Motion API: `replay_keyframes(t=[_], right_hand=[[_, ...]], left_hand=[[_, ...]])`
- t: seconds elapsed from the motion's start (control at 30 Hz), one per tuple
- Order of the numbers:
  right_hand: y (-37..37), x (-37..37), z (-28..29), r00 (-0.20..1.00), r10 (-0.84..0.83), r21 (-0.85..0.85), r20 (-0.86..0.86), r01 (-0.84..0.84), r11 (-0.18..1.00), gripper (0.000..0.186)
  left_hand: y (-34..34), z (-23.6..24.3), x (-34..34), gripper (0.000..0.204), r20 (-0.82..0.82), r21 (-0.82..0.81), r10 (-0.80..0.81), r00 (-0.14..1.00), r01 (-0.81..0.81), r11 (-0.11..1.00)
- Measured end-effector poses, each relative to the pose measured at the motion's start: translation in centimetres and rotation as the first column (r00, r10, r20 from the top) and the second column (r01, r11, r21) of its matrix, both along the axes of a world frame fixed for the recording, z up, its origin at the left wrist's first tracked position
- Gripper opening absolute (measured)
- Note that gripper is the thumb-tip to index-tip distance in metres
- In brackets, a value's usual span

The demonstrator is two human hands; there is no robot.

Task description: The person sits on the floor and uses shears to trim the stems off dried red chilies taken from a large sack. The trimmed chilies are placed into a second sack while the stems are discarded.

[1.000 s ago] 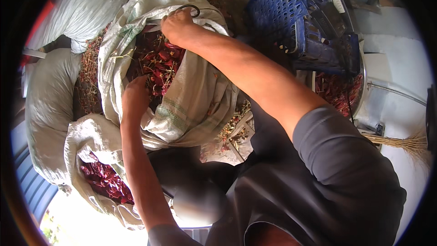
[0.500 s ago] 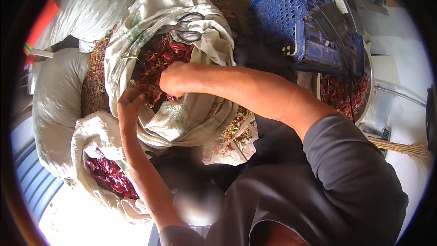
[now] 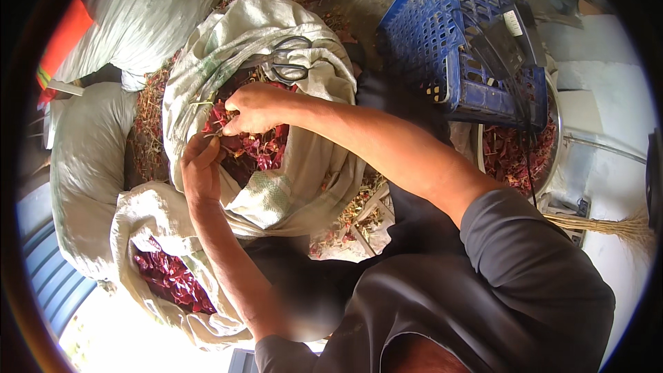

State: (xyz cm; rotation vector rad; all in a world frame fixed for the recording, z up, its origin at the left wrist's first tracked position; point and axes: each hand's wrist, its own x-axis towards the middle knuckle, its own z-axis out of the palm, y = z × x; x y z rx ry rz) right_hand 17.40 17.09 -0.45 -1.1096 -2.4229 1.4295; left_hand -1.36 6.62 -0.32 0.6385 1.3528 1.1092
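Dried red chili peppers (image 3: 266,150) fill the open mouth of a white woven sack (image 3: 331,76) with a rolled-down rim. Over its left side my left hand (image 3: 202,159) is closed, pinching a dried chili by its pale stem at the fingertips. My right hand (image 3: 259,107) reaches across from the right, and its bent fingers and thumb close around the red part of the chili, almost touching the left fingertips. Part of what they grip is hidden. Dark-handled scissors (image 3: 290,59) lie on the sack's rim, beyond my right hand.
A smaller sack of red chilies (image 3: 176,280) stands at the near left. Full pale sacks (image 3: 93,173) line the left side. At right, a blue plastic crate (image 3: 421,34) rests over a round basin of chilies (image 3: 514,155). A straw broom (image 3: 601,224) lies farther right.
My right hand has risen out of the chilies and moved left and up to meet my left hand. The left hand has shifted slightly. More chilies show below the right hand.
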Motion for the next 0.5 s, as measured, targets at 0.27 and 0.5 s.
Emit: replay_keyframes(t=[0.27,0.5], right_hand=[[-0.6,0.1,1.4,0.993,0.019,0.17,0.119,-0.039,0.985,0.041],[-1.1,0.1,1.5,0.982,-0.179,0.104,0.06,0.172,0.98,0.043]], left_hand=[[0.9,2.3,2.6,0.034,-0.438,0.001,-0.091,0.894,0.101,0.995],[0.7,1.9,1.6,0.025,-0.531,-0.07,-0.074,0.844,0.043,0.997]])
